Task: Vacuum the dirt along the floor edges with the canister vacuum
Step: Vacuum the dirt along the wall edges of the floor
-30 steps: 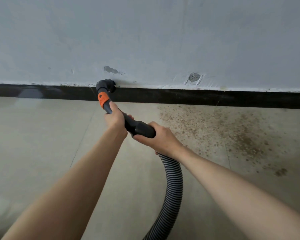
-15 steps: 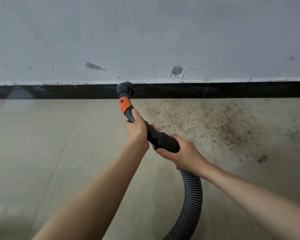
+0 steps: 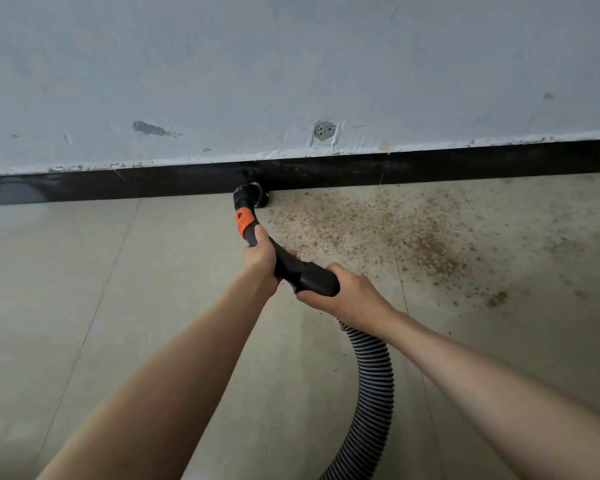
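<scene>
You are standing over a pale tiled floor (image 3: pixel 125 306), looking down at where it is meeting a black baseboard (image 3: pixel 430 164) under a scuffed grey wall (image 3: pixel 291 64). Your left hand (image 3: pixel 261 255) is wrapping round the black wand (image 3: pixel 284 263) just below its orange collar (image 3: pixel 244 220), fingers curling under it; your right hand (image 3: pixel 343 294) is gripping the thicker cuff (image 3: pixel 317 280) where the ribbed hose (image 3: pixel 373 382) is joining on, and the hose is trailing down out of the bottom of the view. The canister itself is not showing. The nozzle (image 3: pixel 253 197) is sitting at the foot of the baseboard, touching or nearly touching it — which one is hard to tell. To its right a wide scatter of brown dirt (image 3: pixel 395 233) is lying over the tile, thickest a little way out from the wall, with a thinner line running along the edge. To its left the floor is looking clean. To do this step well, you are probably best keeping the nozzle low and pressed into the corner, sliding it slowly rightward along the baseboard so the suction is getting time to lift the grit. Let the left hand steer and the right hand feed the hose — a taut or kinking hose would likely pull the nozzle off the edge. The broader patch will need further passes out from the wall.
</scene>
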{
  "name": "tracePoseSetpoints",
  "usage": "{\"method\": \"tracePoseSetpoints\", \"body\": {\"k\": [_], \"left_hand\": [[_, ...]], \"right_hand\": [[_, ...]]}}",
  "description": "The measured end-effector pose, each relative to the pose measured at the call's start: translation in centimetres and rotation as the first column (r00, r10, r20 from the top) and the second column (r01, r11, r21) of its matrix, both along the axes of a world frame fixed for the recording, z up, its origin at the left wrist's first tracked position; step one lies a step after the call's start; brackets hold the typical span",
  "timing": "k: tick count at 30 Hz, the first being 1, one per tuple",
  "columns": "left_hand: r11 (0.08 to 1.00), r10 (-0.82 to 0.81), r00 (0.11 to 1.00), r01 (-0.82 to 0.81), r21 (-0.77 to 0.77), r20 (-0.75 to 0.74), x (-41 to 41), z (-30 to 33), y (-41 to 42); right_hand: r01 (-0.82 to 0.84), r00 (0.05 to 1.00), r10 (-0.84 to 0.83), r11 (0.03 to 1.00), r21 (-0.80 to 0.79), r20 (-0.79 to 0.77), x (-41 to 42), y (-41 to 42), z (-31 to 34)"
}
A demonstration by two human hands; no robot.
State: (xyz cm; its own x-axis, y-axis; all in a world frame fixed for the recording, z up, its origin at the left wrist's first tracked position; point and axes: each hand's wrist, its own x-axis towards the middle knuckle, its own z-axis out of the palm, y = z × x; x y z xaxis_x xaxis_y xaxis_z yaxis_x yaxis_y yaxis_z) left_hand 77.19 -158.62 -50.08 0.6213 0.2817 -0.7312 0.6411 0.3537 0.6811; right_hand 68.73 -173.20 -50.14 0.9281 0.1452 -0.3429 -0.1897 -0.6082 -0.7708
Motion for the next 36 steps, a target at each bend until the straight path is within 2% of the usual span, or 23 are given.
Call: {"method": "tracePoseSetpoints", "body": {"k": [6,10,16,24,30,36], "left_hand": [[0.970,-0.230,0.972,0.233,0.075,-0.051,-0.7,-1.1,-3.8],[0.933,-0.351,0.934,0.355,0.062,-0.067,-1.2,-0.8,-7.6],[0.903,-0.426,0.902,0.429,0.034,-0.072,-1.5,-0.9,-12.5],[0.815,-0.578,0.815,0.579,0.029,-0.045,-1.9,-1.0,-16.7],[0.781,-0.613,0.789,0.614,0.114,-0.050,-1.4,-1.5,-14.5],[0.821,-0.544,0.838,0.541,0.183,-0.039,-0.8,-1.5,-9.1]], "right_hand": [[0.083,0.996,-0.085,0.995,-0.055,-0.038,-2.2,-4.0,-0.8],[0.176,0.980,-0.181,0.983,-0.056,-0.082,-3.8,-7.2,-1.1],[0.279,0.955,-0.284,0.958,-0.058,-0.091,-5.4,-11.0,-1.2],[0.438,0.895,-0.437,0.899,-0.018,-0.090,-7.5,-13.1,-1.5],[0.404,0.913,-0.402,0.915,0.012,-0.072,-7.3,-10.7,-1.4],[0.342,0.938,-0.341,0.940,0.010,-0.064,-6.1,-5.5,-1.2]]}}
